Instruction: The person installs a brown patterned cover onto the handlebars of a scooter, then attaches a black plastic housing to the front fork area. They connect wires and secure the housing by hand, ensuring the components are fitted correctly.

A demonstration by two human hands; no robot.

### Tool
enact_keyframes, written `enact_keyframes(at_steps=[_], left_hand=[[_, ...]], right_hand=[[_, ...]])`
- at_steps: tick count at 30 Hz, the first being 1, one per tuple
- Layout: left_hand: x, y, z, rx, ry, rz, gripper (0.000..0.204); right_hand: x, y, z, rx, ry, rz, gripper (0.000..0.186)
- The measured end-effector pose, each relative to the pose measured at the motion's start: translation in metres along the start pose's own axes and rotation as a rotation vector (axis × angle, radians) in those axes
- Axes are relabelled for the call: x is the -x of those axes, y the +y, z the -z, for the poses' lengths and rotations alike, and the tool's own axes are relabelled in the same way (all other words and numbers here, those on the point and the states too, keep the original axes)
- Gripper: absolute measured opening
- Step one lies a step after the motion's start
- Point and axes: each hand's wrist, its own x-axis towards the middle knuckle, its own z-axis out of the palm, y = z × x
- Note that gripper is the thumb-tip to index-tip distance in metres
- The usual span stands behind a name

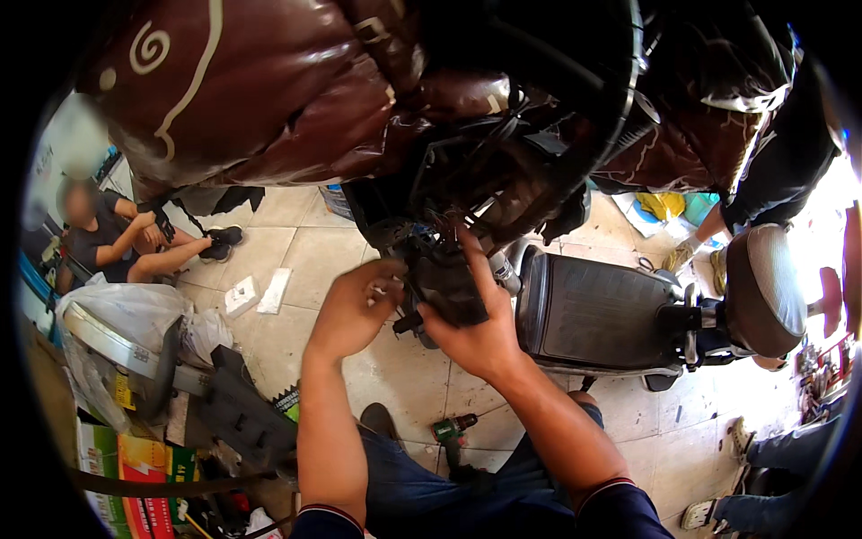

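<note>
In front of me is an electric scooter with its front body opened and thin wires (446,226) bared. My right hand (480,340) grips a black plastic part (452,289) below those wires. Its index finger stretches up along the part's right edge, and its thumb presses near the lower left corner. My left hand (350,305) is at the left edge of the same part. Its fingers are curled in toward the thumb; whatever they hold is too dark to make out. A silvery cylinder (503,269) sits just right of my right index finger.
A brown padded cover (269,90) hangs over the handlebars. The footboard (593,305) and seat (766,287) extend right. A green cordless drill (452,435) lies between my legs. Boxes (148,481) and a plastic-wrapped part (126,332) stand left. Other people are at both sides.
</note>
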Motion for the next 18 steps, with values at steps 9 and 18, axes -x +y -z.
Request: enact_keyframes(at_steps=[9,18], left_hand=[[0.027,-0.045,-0.004,0.668,-0.336,-0.006,0.105],[0.036,-0.033,-0.021,0.748,-0.080,-0.030,0.065]], right_hand=[[-0.009,0.005,-0.012,-0.103,0.016,0.111,0.099],[-0.005,-0.008,0.005,-0.078,-0.169,0.022,0.113]])
